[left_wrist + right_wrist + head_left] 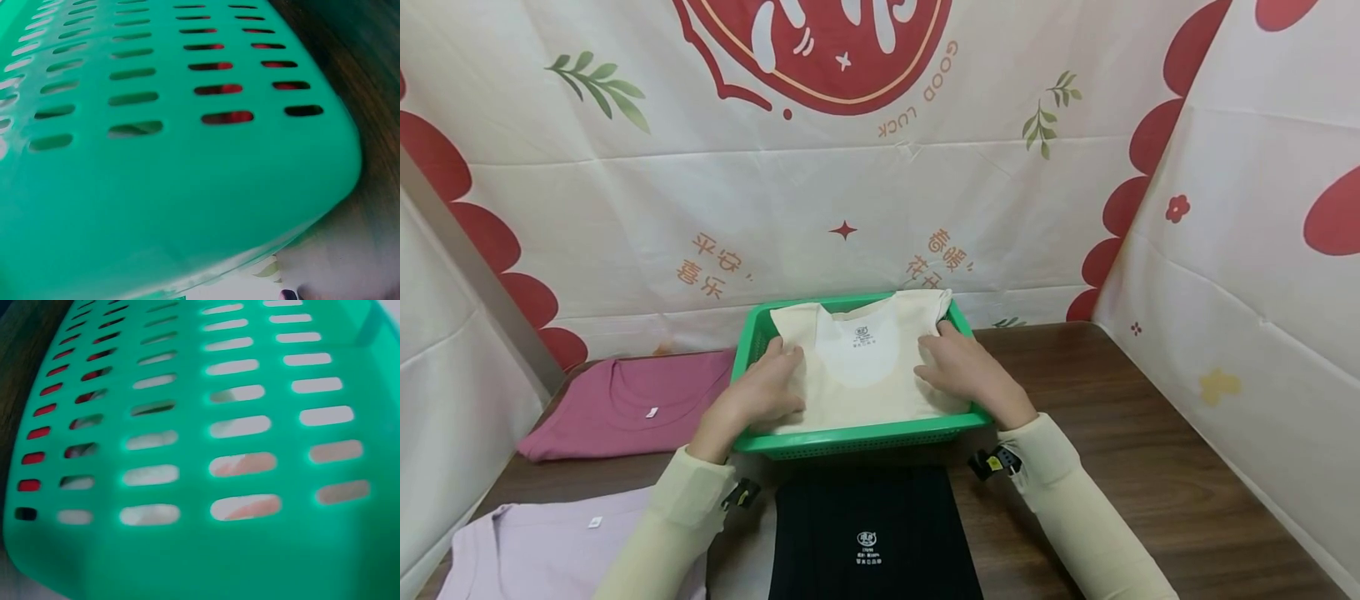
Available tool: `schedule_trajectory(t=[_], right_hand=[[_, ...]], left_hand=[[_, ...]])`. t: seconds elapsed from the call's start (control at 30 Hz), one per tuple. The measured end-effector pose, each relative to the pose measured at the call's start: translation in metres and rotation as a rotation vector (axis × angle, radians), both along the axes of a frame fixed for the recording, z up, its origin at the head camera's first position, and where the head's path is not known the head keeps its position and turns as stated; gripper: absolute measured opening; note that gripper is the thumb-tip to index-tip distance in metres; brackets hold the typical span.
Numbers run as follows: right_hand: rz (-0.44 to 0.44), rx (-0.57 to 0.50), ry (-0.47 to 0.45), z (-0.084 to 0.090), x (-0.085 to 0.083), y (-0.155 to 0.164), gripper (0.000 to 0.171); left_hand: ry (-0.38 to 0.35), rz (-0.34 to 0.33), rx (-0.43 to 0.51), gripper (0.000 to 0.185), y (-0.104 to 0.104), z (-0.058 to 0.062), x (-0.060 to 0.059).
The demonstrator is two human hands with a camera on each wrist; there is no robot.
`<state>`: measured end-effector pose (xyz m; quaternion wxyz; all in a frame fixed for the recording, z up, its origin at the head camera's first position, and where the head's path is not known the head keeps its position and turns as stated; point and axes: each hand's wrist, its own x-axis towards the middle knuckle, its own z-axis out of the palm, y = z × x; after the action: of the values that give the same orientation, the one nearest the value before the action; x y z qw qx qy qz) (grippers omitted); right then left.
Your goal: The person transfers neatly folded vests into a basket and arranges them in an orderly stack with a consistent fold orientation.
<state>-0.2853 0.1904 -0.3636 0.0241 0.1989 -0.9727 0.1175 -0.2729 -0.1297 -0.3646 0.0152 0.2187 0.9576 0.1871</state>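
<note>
A folded cream shirt (850,392), with a pale inner neck panel and a small printed label, lies in a green plastic basket (857,437). In the head view its shoulder parts reach up to the back rim. My left hand (767,387) grips the shirt's left side, fingers and thumb spread along it. At the opposite side my right hand (962,367) holds the right edge, some fingers tucked down beside it. Through slots in the basket wall (187,562), the right wrist view shows pale cloth, skin and something red lower down. Red also shows through the left wall (187,187).
A folded black shirt (872,500) lies on the brown wooden table (1150,450) just in front of the basket. At left are a folded dark pink shirt (647,408) and a lilac one (557,542). A printed white cloth (850,192) hangs behind.
</note>
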Motion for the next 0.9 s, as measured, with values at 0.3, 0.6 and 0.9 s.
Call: schedule_trajectory(t=[0.3,0.6,0.9], right_hand=[[-0.021,-0.125,-0.096,0.010,0.007,0.004,0.059],[0.043,-0.131,0.080,0.013,0.012,0.000,0.042],[0.153,-0.110,-0.005,0.011,0.007,-0.004,0.034]], left_hand=[[-0.097,0.036,0.067,0.084,-0.001,0.000,0.003],[-0.119,0.054,0.133,0.083,-0.001,0.001,0.007],[-0.040,0.053,0.071,0.078,0.000,0.004,0.010]])
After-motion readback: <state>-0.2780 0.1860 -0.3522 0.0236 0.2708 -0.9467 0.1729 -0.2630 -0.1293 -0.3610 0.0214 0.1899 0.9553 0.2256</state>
